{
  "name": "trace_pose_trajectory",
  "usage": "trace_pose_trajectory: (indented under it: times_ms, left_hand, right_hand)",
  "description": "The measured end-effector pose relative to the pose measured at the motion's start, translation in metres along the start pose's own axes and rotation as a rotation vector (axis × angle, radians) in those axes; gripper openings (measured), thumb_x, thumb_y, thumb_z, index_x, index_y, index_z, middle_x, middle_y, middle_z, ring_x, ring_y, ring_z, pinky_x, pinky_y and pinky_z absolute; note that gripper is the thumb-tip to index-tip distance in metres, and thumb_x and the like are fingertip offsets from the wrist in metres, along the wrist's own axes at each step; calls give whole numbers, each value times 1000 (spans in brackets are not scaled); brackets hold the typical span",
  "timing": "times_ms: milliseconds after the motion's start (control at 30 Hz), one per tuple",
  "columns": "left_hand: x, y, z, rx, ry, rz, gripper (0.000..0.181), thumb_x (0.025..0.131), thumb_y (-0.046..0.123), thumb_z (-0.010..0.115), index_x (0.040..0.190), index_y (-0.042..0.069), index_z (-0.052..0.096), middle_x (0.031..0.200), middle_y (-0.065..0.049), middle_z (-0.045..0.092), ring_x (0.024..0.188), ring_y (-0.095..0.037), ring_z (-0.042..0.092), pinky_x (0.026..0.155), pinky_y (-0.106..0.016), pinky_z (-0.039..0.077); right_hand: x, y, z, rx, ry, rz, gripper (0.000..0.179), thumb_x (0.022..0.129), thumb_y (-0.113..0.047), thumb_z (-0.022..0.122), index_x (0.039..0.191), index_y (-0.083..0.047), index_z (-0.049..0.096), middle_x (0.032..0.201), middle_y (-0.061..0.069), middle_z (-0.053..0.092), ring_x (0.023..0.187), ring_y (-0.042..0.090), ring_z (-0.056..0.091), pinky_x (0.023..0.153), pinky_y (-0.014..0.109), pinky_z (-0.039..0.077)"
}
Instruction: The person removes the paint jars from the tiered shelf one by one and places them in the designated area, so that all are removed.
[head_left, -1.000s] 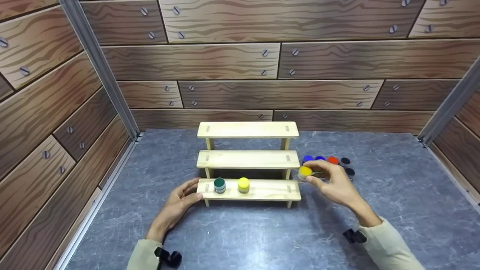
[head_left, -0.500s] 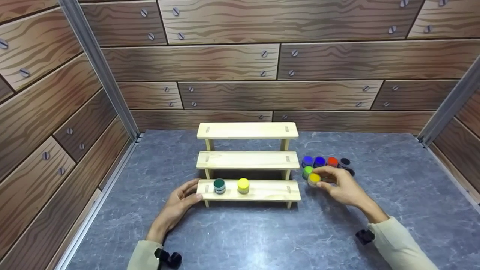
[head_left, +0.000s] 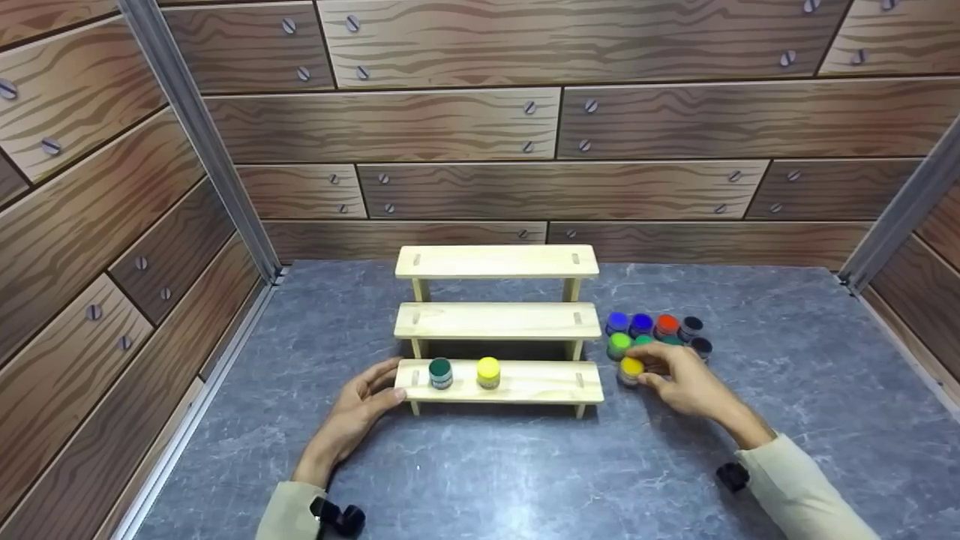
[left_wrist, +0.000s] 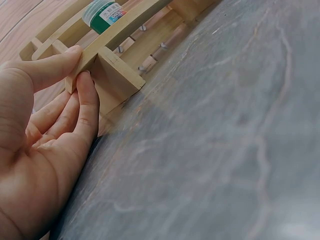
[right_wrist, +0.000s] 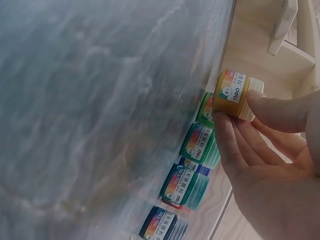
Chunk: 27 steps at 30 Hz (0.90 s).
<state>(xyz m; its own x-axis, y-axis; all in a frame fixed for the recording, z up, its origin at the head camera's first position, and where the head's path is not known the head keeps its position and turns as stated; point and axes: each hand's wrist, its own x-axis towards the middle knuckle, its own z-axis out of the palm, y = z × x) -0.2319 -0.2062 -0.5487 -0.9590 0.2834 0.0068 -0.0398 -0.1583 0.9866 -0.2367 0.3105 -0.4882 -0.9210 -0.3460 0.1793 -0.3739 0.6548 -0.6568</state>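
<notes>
A three-step wooden shelf (head_left: 502,322) stands on the floor. On its lowest step are a dark green paint jar (head_left: 440,373) and a bright yellow paint jar (head_left: 488,373). My left hand (head_left: 360,401) pinches the left end of that step, thumb on top and fingers beneath, as the left wrist view shows. To the right of the shelf, my right hand (head_left: 679,379) holds a deep yellow paint jar (right_wrist: 232,95) upright between thumb and fingers. This jar is in front of a light green jar (head_left: 619,345); whether its base touches the surface I cannot tell.
Two rows of paint jars stand right of the shelf: blue (head_left: 641,325), red (head_left: 666,326), black (head_left: 691,328) and green (right_wrist: 199,144) ones, partly behind my right hand. Wood-patterned walls (head_left: 457,124) enclose the grey marbled surface (head_left: 450,465) at the back and sides.
My right hand has moved the deep yellow jar right and nearer to me, away from the shelf's end, and lowered it. The green jars behind have come into view. My left hand has stayed put.
</notes>
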Motion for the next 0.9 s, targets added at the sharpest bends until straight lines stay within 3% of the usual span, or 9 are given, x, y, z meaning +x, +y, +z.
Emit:
trace_pose_trajectory:
  times_ms: [267,533,733,900]
  left_hand:
    - [0,1,0,9,2,-3,76,100,2,70,162,-10,29,161,-34,40,125,-17,64,105,-26,55]
    - [-2,1,0,27,-7,-16,76,100,5,70,163,-9,29,162,-33,40,126,-17,64,104,-25,55]
    - [-2,2,0,27,-2,-20,76,100,5,71,163,-8,30,162,-33,40,126,-18,64,104,-25,54]
    - [-2,1,1,26,0,-14,76,100,5,71,163,-8,30,161,-33,41,125,-18,64,104,-26,55]
  right_hand:
    - [-3,1,0,32,-12,13,41,92,16,64,133,11,66,130,29,70,119,44,70,102,52,58]
    - [-3,-7,-3,49,26,7,43,90,19,65,132,11,67,130,28,71,118,43,71,102,52,58]
    - [0,-26,-7,-4,103,-33,37,94,5,76,131,6,70,125,23,73,111,42,73,99,55,59]
    - [6,-45,-7,13,132,-75,36,95,-6,80,130,1,72,125,17,74,110,40,73,97,55,61]
